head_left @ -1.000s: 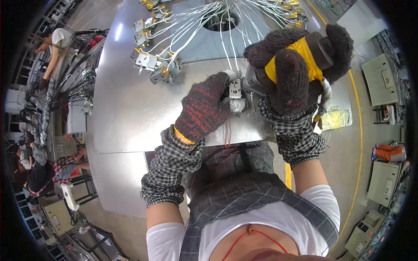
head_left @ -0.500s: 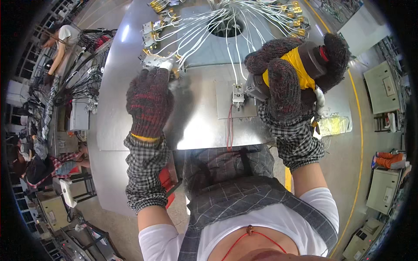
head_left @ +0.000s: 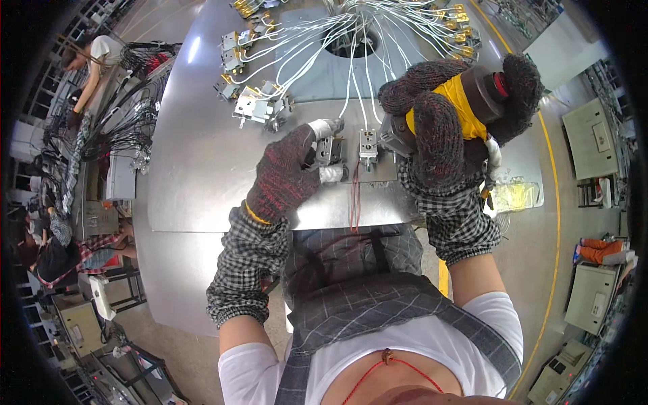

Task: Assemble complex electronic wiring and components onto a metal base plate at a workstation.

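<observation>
Cannot see much of the dark tool (head_left: 469, 101) bound with yellow tape: largely covered by the right hand (head_left: 439, 135) in its knitted glove. Cannot tell contact from a narrow gap between its nose and the small metal block (head_left: 368, 147) just beside it, lying on the flat plate (head_left: 381, 173) near the front of the metal table (head_left: 202, 196). Cannot follow the white wires (head_left: 347, 20) past the top edge, nor see clearly into the dark opening (head_left: 334, 44) under them.

Pinches the second metal block (head_left: 329, 152) in the gloved left hand (head_left: 287, 175), nearly closed, thumb on the near side and white-tipped fingers on the far side, partly masking it. Cannot tell raised from resting. Sits just left of the first block, wired at its far end. Wraps the right hand's fingers firmly around the tool. Leaves more blocks (head_left: 253, 106) clustered farther left.
</observation>
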Demonstrator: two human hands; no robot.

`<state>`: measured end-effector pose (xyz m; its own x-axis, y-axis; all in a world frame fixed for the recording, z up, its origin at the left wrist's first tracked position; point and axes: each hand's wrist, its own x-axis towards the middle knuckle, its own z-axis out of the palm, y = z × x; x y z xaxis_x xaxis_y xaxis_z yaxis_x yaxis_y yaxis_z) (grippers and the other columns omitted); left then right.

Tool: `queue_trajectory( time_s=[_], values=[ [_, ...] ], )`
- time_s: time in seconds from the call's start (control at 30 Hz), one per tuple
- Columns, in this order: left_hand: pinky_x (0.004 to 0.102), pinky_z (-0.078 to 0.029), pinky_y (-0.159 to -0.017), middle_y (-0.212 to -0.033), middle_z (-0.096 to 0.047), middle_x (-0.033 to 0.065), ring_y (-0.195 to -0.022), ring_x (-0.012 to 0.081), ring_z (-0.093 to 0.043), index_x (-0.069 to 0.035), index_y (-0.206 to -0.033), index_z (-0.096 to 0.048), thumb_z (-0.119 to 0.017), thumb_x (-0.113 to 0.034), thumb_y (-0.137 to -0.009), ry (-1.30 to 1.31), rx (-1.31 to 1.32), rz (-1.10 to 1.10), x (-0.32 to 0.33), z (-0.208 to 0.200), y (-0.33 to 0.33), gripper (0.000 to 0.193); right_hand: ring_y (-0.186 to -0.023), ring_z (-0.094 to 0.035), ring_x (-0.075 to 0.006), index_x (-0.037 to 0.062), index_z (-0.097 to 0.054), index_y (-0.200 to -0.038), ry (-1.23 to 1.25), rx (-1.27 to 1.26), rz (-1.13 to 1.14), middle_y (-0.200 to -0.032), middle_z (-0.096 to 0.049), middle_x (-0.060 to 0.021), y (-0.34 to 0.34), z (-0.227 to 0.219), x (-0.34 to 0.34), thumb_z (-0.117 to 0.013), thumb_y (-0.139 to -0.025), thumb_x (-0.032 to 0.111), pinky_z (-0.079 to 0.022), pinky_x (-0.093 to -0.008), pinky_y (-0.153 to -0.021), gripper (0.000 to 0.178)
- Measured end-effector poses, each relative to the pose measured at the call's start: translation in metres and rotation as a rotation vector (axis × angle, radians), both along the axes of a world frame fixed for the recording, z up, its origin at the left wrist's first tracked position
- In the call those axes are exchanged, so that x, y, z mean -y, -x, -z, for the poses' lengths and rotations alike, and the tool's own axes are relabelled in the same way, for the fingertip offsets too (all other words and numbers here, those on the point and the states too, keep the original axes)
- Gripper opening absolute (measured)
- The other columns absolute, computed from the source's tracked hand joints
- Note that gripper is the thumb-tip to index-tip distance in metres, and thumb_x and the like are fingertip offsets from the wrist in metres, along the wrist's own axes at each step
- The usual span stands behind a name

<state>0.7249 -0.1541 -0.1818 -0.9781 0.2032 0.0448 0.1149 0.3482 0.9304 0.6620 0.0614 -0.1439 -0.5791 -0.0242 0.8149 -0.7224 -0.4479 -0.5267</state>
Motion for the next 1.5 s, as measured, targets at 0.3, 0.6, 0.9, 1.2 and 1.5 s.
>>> queue_trajectory(
  time_s=[0.3,0.6,0.9,1.2,1.5],
  values=[
    [0.0306,-0.057,-0.085,-0.108,-0.068,0.0121,-0.096,0.0153,-0.067,0.005,-0.133,-0.052,-0.084,-0.007,-0.074,0.062,-0.071,0.041,-0.004,0.018,0.006,0.069,-0.093,-0.064,-0.0219,0.0117,-0.038,-0.14,-0.378,-0.148,0.437,-0.113,-0.061,-0.0123,-0.01,-0.03,-0.002,-0.067,-0.091,0.013,-0.055,-0.037,-0.086,0.057],
    [0.0329,-0.053,-0.078,-0.101,-0.068,0.0115,-0.088,0.0205,-0.068,-0.006,-0.13,-0.06,-0.087,-0.036,-0.069,0.173,-0.384,0.0,-0.042,-0.021,0.013,0.073,-0.07,-0.061,-0.0194,0.0165,-0.037,-0.138,-0.261,-0.099,0.48,-0.091,-0.064,-0.0098,0.005,-0.024,-0.023,-0.053,-0.098,0.01,-0.055,-0.0409,-0.069,0.043],
    [0.0346,-0.054,-0.082,-0.107,-0.069,0.0149,-0.094,0.0233,-0.069,-0.007,-0.13,-0.06,-0.088,-0.032,-0.066,0.181,-0.151,0.054,-0.031,-0.013,0.022,0.074,-0.089,-0.065,-0.0238,0.0205,-0.028,-0.145,0.247,0.297,-0.18,-0.108,-0.06,-0.0152,-0.008,-0.009,-0.016,-0.067,-0.091,0.01,-0.058,-0.0386,-0.071,0.068],
    [0.0377,-0.055,-0.078,-0.103,-0.07,0.0154,-0.093,0.0286,-0.07,-0.007,-0.125,-0.06,-0.088,-0.038,-0.066,0.296,-0.193,0.063,-0.041,-0.014,0.024,0.072,-0.102,-0.064,-0.0312,0.0141,-0.036,-0.143,-0.182,0.33,0.133,-0.123,-0.056,-0.0189,-0.005,0.029,-0.029,-0.073,-0.089,0.018,-0.059,-0.0387,-0.085,0.066],
    [0.0359,-0.052,-0.089,-0.123,-0.059,0.0159,-0.103,0.0283,-0.062,-0.004,-0.125,-0.059,-0.07,-0.016,-0.084,0.756,-0.885,-0.498,0.017,-0.03,0.031,0.044,-0.11,-0.062,-0.0346,0.0087,-0.039,-0.142,-0.383,0.517,0.041,-0.129,-0.054,-0.0202,0.012,0.072,-0.043,-0.071,-0.091,0.023,-0.056,-0.042,-0.095,0.062]
  ],
)
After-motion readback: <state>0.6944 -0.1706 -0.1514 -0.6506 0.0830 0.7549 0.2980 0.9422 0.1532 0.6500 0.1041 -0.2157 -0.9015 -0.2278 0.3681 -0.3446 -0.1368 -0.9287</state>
